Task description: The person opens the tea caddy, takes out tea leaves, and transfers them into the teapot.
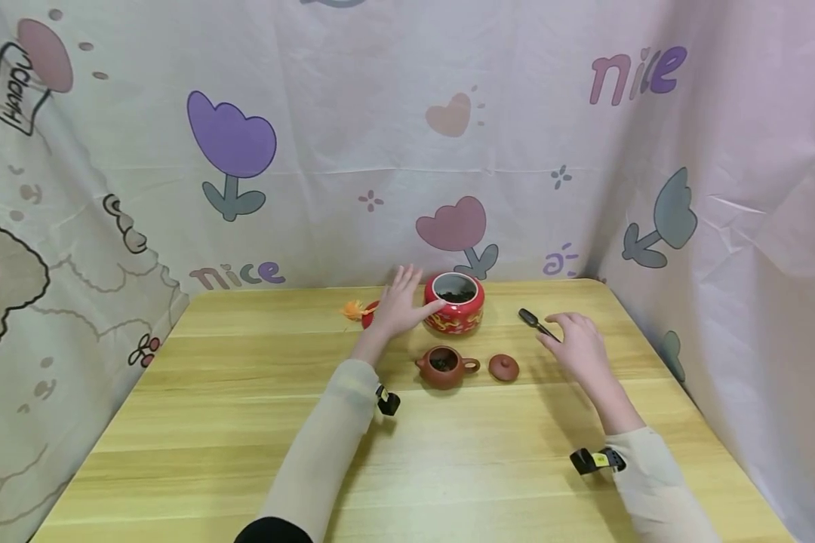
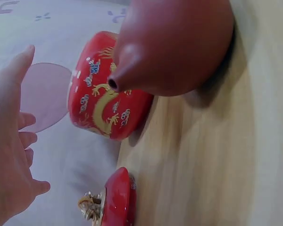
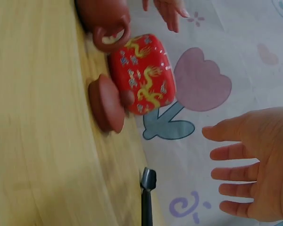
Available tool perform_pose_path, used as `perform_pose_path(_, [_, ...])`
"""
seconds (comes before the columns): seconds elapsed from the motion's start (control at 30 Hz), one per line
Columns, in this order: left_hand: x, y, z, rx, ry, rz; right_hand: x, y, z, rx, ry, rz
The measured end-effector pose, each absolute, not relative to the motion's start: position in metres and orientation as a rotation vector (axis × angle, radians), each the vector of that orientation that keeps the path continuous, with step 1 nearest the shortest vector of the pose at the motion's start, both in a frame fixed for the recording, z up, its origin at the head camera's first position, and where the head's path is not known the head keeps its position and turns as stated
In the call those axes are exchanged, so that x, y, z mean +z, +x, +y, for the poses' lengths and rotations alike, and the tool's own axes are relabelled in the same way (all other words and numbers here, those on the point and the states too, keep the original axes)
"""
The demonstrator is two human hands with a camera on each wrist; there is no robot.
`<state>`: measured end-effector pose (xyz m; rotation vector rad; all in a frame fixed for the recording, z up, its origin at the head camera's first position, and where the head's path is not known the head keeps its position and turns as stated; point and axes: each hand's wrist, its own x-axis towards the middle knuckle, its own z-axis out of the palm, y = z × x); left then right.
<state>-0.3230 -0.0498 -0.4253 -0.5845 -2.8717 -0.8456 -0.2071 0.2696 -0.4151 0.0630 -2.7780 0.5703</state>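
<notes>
My left hand (image 1: 402, 308) is spread beside a red jar (image 1: 453, 320) with gold dragons, its thumb toward the rim. Dark contents show inside the jar. Behind that hand, partly hidden, is the jar's red lid (image 2: 118, 197) with an orange tassel (image 1: 355, 310). In the right wrist view, my right hand (image 3: 266, 165) holds nothing, its fingers loosely extended and apart from a small black scoop (image 3: 148, 180) on the table. A brown clay teapot (image 1: 441, 375) with dark bits inside stands uncovered in front of the jar, its round lid (image 1: 503, 368) lying by the handle.
The wooden table (image 1: 244, 422) reaches back to a printed curtain (image 1: 339, 136), which also hangs along both sides. The jar and scoop are near the back edge. Each sleeve carries a small black camera (image 1: 388, 401) at the wrist.
</notes>
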Motion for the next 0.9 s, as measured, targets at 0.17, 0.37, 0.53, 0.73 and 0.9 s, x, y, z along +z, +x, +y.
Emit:
perform_pose_path(0.17, [-0.424,-0.303,-0.060,-0.931,-0.572,-2.834,-0.412,-0.206,0.263,0.691,0.135,-2.705])
perform_pose_path(0.37, [-0.425,-0.284,-0.067,-0.967,-0.546,-2.800,-0.417,-0.202,0.255,0.934,0.196,-2.603])
perform_pose_path(0.53, [-0.427,-0.270,-0.065,-1.049,-0.518,-2.775,-0.427,-0.196,0.247,1.144,0.140,-2.618])
perform_pose_path(0.73, [-0.430,-0.252,-0.061,-1.025,-0.484,-2.801,-0.439,-0.193,0.239,1.303,0.025,-2.585])
perform_pose_path(0.9, [-0.439,-0.237,-0.060,-0.966,-0.499,-2.835,-0.454,-0.191,0.235,1.410,-0.068,-2.529])
